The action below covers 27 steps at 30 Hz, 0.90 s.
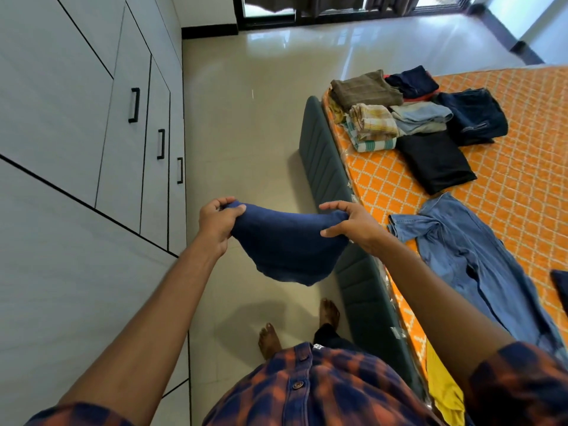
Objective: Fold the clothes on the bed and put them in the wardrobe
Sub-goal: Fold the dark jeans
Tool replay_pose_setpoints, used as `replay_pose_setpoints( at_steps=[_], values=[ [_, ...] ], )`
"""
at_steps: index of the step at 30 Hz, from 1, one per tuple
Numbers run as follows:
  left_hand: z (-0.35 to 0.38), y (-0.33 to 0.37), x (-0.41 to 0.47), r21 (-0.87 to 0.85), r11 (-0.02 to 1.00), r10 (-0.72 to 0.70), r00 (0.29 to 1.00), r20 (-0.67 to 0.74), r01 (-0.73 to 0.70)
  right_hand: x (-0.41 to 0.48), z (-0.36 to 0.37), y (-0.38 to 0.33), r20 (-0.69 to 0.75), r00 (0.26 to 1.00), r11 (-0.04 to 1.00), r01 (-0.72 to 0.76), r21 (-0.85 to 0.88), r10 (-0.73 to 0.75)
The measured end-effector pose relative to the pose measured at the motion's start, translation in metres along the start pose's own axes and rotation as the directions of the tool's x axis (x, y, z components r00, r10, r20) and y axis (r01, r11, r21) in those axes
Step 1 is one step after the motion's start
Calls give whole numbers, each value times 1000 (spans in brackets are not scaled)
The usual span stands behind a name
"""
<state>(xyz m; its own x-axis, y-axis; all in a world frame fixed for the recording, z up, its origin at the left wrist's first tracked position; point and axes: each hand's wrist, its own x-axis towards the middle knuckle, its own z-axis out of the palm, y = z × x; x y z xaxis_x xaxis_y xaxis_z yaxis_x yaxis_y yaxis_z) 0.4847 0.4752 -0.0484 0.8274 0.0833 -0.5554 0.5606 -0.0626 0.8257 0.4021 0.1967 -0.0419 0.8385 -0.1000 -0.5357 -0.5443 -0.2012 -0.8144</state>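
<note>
I hold a dark blue garment (pixel 285 244) in the air above the floor, between the wardrobe and the bed. My left hand (pixel 216 224) grips its left top edge. My right hand (pixel 353 226) pinches its right top edge with thumb and fingers. The cloth sags between them. On the bed (pixel 522 167) lie several folded clothes (pixel 408 118) near the far corner, and a light blue denim shirt (pixel 467 250) is spread unfolded close to me. The white wardrobe (pixel 76 118) with black handles stands at the left, its doors closed.
A dark green padded bed frame (pixel 322 161) runs along the mattress edge beside my bare feet (pixel 270 339). A yellow garment (pixel 442 388) hangs at the near bed edge. Glossy tiled floor (pixel 246 103) stretches to glass doors at the far end.
</note>
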Motion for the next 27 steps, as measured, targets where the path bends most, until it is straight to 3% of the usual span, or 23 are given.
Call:
replay_pose_setpoints(
  at_steps=[2, 4, 7, 9, 13, 17, 19, 22, 24, 27],
  values=[
    [5, 7, -5, -24, 998, -52, 997, 59, 54, -1, -1, -1, -35, 992, 991, -126, -51, 124],
    [12, 10, -13, 47, 999, -24, 996, 82, 20, -2, 2, 0, -108, 974, 978, -206, -41, 201],
    [19, 7, -20, 280, 949, 128, 989, 71, -142, -7, 11, 3, -264, 950, 985, -153, 81, 169],
    [17, 3, -21, 459, 842, 238, 959, 155, -283, -11, 13, 7, -316, 941, 984, -72, 166, 122],
    [9, -14, -25, 651, 614, 294, 895, 335, -446, -22, 7, 20, -192, 971, 977, -109, 186, 145],
    [4, -33, -33, 750, 461, 238, 880, 410, -474, -32, 9, 27, -127, 976, 983, -183, -27, 178],
    [1, -38, -35, 762, 424, 222, 872, 437, -490, -34, 13, 30, -101, 985, 950, -161, -269, 139],
    [-2, -37, -35, 762, 360, 219, 843, 492, -538, -35, 18, 34, -117, 992, 746, -107, -657, 39],
    [-3, -35, -35, 757, 295, 228, 812, 537, -583, -38, 19, 36, -153, 987, 628, -84, -774, -56],
    [-2, -29, -33, 732, 252, 223, 774, 593, -633, -45, 14, 37, -145, 974, 531, -30, -847, -176]
  ],
)
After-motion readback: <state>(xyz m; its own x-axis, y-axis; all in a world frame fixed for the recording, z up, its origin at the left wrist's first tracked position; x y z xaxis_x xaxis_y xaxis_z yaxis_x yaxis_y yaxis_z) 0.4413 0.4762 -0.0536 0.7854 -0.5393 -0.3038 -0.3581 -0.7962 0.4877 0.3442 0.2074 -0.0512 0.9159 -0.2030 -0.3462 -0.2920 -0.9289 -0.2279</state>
